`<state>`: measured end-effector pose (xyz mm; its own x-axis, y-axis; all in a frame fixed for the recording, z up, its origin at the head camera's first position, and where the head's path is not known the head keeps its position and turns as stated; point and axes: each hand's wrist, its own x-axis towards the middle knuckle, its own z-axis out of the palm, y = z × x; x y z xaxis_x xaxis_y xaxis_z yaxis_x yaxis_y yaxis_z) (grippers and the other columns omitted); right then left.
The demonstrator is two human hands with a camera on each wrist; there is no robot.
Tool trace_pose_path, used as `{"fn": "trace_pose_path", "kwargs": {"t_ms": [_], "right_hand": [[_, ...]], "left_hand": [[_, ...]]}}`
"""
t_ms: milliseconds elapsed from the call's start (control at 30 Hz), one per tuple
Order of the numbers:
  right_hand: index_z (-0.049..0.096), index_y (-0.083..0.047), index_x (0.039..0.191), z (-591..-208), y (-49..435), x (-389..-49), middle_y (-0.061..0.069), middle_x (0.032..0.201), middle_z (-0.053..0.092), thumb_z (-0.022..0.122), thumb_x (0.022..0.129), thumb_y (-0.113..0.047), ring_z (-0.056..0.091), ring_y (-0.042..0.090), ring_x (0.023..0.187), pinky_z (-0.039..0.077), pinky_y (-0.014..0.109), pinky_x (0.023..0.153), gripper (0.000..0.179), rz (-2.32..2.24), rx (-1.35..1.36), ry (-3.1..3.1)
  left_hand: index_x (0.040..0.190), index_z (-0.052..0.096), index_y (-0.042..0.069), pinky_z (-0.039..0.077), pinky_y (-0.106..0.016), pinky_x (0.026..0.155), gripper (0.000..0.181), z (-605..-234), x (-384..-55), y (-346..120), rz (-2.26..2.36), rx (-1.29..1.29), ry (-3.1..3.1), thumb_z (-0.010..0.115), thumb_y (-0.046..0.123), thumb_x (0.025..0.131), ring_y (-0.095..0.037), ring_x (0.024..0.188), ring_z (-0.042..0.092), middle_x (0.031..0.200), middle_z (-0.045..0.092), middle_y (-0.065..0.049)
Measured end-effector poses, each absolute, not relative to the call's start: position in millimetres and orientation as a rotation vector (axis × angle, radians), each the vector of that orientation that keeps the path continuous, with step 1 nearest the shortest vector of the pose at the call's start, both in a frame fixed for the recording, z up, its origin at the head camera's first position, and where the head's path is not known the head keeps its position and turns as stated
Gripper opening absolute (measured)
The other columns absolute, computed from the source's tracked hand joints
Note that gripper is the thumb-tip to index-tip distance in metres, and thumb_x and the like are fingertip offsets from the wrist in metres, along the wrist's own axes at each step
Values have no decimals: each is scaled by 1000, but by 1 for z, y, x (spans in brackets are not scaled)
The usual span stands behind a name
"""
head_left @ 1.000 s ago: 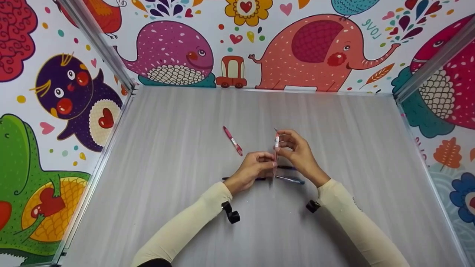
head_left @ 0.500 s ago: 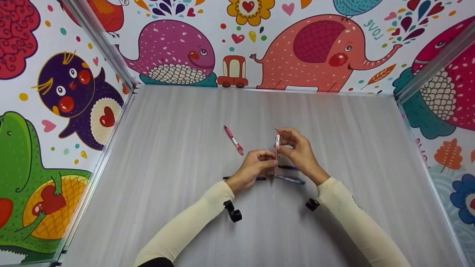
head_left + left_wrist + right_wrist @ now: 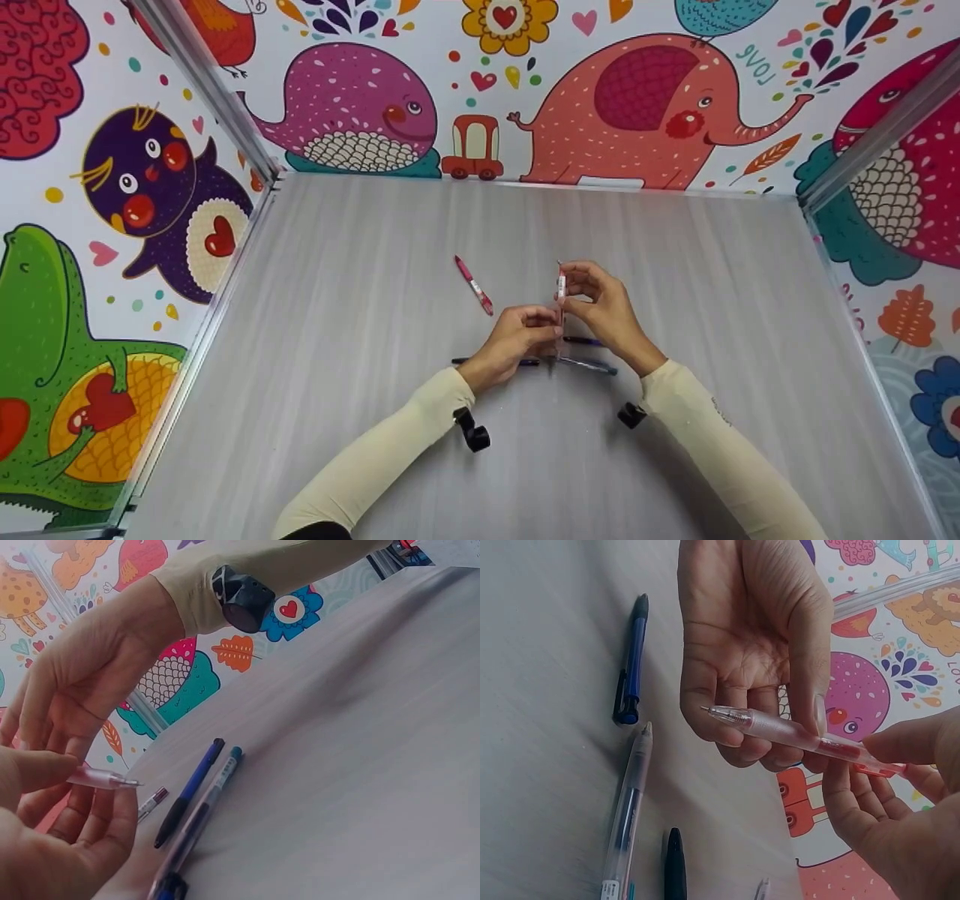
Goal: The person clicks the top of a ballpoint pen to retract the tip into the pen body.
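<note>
- A dark blue pen (image 3: 528, 362) is seen lying on the gray tabletop (image 3: 360, 247), partly hidden by the left hand (image 3: 512, 339).
- A red pen (image 3: 473, 285) is seen farther out, touched by neither hand.
- The clear-barrelled pink pen (image 3: 780, 729) is held above the tabletop, its tip half pinched by the left hand, presumably for steadiness.
- A black-gripped blue pen (image 3: 191, 791) and a transparent pen (image 3: 592, 366) are seen side by side.
- The pink pen's red end is pinched by the right hand (image 3: 606, 304), apparently for control.
</note>
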<state>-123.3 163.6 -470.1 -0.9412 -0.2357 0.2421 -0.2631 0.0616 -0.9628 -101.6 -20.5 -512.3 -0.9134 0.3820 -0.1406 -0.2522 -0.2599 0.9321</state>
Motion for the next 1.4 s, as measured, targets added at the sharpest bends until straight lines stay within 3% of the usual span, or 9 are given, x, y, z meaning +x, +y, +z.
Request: {"fn": "trace_pose_path", "kwargs": {"t_ms": [100,333,600,800,1067,1200,1300,1400], "right_hand": [[66,7,135,-500,177,-141,18,119,72,73,93,20,70,30,103,59,24,83,44,2005,475,-2393],[68,3,134,-524,183,-152,30,126,68,77,94,14,70,31,104,60,28,86,42,2047,480,-2356],[64,2,141,-522,182,-149,18,126,70,75,95,16,71,32,107,61,26,85,49,2020,437,-2405],[57,7,145,-523,183,-146,19,121,71,77,94,16,74,33,106,63,28,83,55,2044,431,-2365],[57,2,142,-522,186,-143,21,118,70,73,98,14,77,32,103,66,37,84,48,2100,411,-2292],[56,3,142,-522,187,-142,20,116,70,74,97,15,76,29,99,67,39,83,50,2130,396,-2264],[56,3,143,-522,189,-141,20,115,71,74,96,16,75,27,97,67,40,83,52,2142,388,-2262],[57,3,143,-523,192,-140,25,116,71,75,95,16,75,27,96,66,39,82,52,2115,399,-2285]], "left_hand": [[114,73,-7,66,-34,77,14,-549,-116,-7,2208,58,1621,72,-7,99,-22,88,74,99,73,-10],[113,74,-5,64,-32,77,15,-562,-122,-7,2230,82,1551,72,-7,98,-17,88,72,97,73,-3],[114,74,-5,65,-31,76,15,-562,-121,-6,2230,35,1523,72,-8,99,-19,85,73,98,74,-5],[116,75,-5,60,-26,72,17,-562,-121,-9,2204,58,1603,73,-5,99,-13,85,71,98,75,-4],[123,75,-11,58,-25,76,26,-560,-123,-16,2150,111,1738,76,1,99,-14,89,70,100,76,-4],[123,75,-10,61,-31,81,25,-559,-124,-22,2120,125,1787,75,2,101,-24,94,74,104,77,-11],[120,77,-7,63,-39,86,21,-558,-125,-27,2096,143,1847,76,3,101,-33,98,75,109,77,-23],[119,78,-6,63,-45,89,19,-555,-126,-31,2073,171,1918,76,2,101,-30,96,75,113,76,-28]]}}
